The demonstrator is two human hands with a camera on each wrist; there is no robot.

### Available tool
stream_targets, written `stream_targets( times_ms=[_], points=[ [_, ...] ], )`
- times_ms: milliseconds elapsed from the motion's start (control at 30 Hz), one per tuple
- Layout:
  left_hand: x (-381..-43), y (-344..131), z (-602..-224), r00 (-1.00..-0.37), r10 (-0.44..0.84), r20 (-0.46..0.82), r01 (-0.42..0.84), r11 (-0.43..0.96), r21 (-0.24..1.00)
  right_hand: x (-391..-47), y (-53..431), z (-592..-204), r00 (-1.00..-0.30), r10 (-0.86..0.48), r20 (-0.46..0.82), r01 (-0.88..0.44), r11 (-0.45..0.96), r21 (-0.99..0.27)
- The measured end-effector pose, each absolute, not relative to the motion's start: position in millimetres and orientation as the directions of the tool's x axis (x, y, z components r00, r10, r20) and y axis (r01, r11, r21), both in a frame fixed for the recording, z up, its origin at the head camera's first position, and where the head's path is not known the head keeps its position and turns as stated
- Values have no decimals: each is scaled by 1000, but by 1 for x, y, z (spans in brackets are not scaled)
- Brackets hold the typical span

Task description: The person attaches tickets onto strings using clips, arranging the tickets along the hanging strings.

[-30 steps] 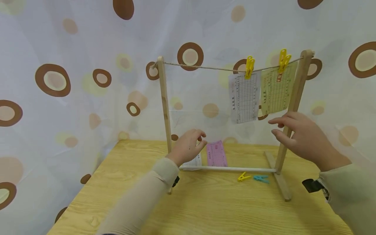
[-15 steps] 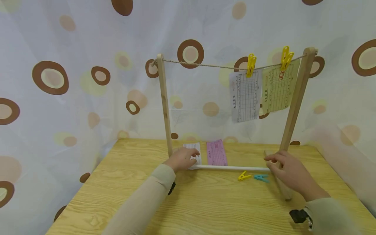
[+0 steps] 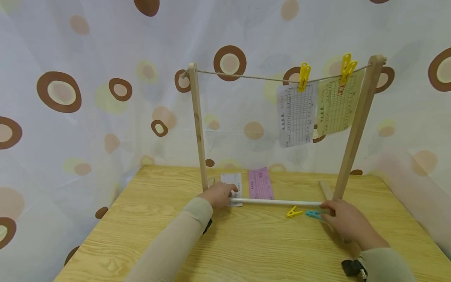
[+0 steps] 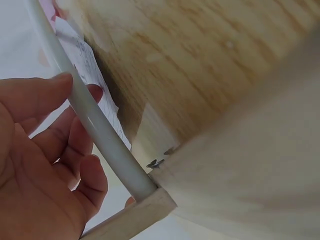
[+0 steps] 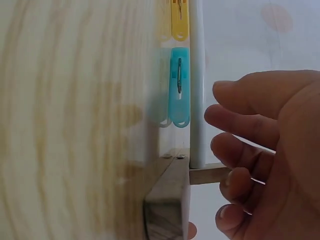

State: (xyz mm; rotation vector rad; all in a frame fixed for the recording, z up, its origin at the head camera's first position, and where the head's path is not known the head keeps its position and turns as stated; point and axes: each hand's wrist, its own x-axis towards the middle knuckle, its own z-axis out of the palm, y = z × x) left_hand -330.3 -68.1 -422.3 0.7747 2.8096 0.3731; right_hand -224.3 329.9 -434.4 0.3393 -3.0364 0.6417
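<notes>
A wooden rack with a white crossbar (image 3: 278, 202) stands on the table. My left hand (image 3: 218, 194) pinches the crossbar near its left end; in the left wrist view its thumb and forefinger lie on either side of the tube (image 4: 102, 130). My right hand (image 3: 347, 223) is by the bar's right end, at the foot of the right post (image 3: 357, 129). In the right wrist view its fingers are loosely bent beside the bar, with a gap visible and nothing held. A blue clothespin (image 5: 180, 90) and a yellow clothespin (image 3: 293, 212) lie just in front of the bar.
Twine (image 3: 246, 76) spans the posts. From it hang a white form (image 3: 297, 117) and a yellow-green form (image 3: 338, 109), each under a yellow clothespin. Behind the crossbar, a white form (image 3: 232, 180) and a pink form (image 3: 260, 184) lie on the table (image 3: 246, 243).
Both hands have come down: the left onto the crossbar's left end, the right from beside the right post to the bar's right end. The view has shifted slightly.
</notes>
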Motion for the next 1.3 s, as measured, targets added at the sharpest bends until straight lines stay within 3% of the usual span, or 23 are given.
stream_targets(
  times_ms=[367,633,1300],
  points=[
    [-324,-63,-422,-845,507,-167,504,861,67,-226,336,-442,-977,-202,-63,-151,873,-463],
    [-307,-63,-421,-836,516,-188,504,857,110,-227,336,-444,-974,-208,-86,-140,859,-493],
    [-264,-55,-426,-741,665,-88,667,745,15,-228,336,-441,-973,-190,-128,-106,869,-484]
  ],
)
